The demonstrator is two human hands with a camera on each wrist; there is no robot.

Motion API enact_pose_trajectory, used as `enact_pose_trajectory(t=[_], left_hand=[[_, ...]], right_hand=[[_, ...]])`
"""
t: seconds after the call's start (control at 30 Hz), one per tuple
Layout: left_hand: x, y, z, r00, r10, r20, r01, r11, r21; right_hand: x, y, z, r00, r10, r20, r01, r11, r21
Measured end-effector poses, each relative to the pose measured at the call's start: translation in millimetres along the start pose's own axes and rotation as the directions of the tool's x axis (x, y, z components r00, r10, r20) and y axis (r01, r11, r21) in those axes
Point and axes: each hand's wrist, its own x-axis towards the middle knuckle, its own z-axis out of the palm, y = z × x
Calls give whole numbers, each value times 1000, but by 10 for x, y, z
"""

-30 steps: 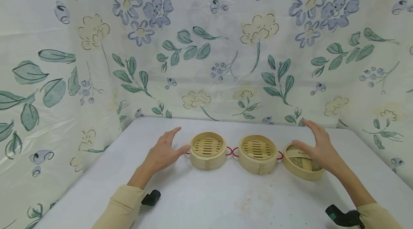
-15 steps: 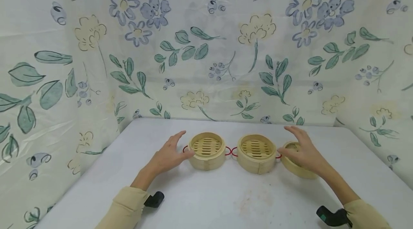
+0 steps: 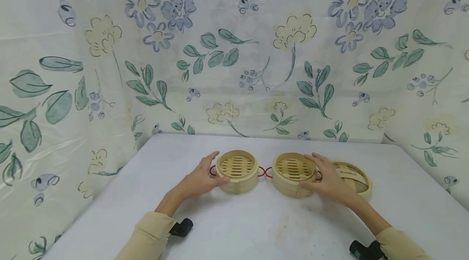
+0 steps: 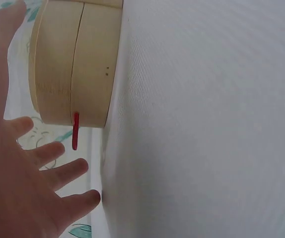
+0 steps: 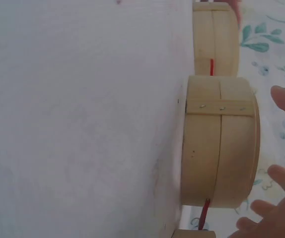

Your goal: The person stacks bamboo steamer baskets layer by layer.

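Observation:
Two round bamboo steamer baskets with slatted floors and red side loops stand side by side in the head view: the left steamer basket (image 3: 237, 186) and the right steamer basket (image 3: 287, 186). At the left basket's outer side is my left hand (image 3: 199, 179), fingers spread and thumb before its front wall. The left wrist view shows a gap between that hand (image 4: 23, 168) and the basket wall (image 4: 78, 64). My right hand (image 3: 327, 180) spans the right basket's outer side, thumb in front, fingers behind. In the right wrist view its fingers (image 5: 284, 179) appear apart from the wall (image 5: 222, 148).
A woven bamboo lid (image 3: 362, 178) lies on the white table (image 3: 249, 227) to the right, partly hidden by my right hand. Faint brownish marks dot the tabletop in front. Floral cloth (image 3: 234, 56) hangs behind and at both sides.
My right hand has moved left from over the lid to the right basket. My left hand has shifted slightly right, closer around the left basket. Baskets and lid have stayed in place.

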Motion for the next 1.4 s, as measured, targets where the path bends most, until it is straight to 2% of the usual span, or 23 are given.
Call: enact_pose_trajectory(t=[0.1,0.37,0.53,0.67,0.77,0.93,1.27,1.4], left_hand=[[4,-5,17,1000,10,5,-10,1000,-20],[23,12,60,999,32,37,-25,983,-183],[26,31,91,997,26,79,-9,979,-203],[22,34,106,997,15,79,3,974,-227],[26,30,119,998,17,68,-1,974,-228],[35,27,139,999,8,37,1,975,-220],[47,48,164,999,-17,-39,10,985,-172],[47,52,158,999,-22,-49,14,989,-149]], right_hand=[[-8,-9,44,1000,-5,14,5,1000,7],[-6,19,62,996,24,85,-25,1000,10],[-5,64,85,995,-7,96,9,1000,-15],[-5,80,103,996,-34,86,39,997,-66],[-5,83,119,996,-39,77,46,994,-96],[-9,71,136,998,-26,62,32,995,-90],[-11,58,139,999,-6,37,7,1000,-28],[4,69,147,999,2,34,-2,1000,-6]])
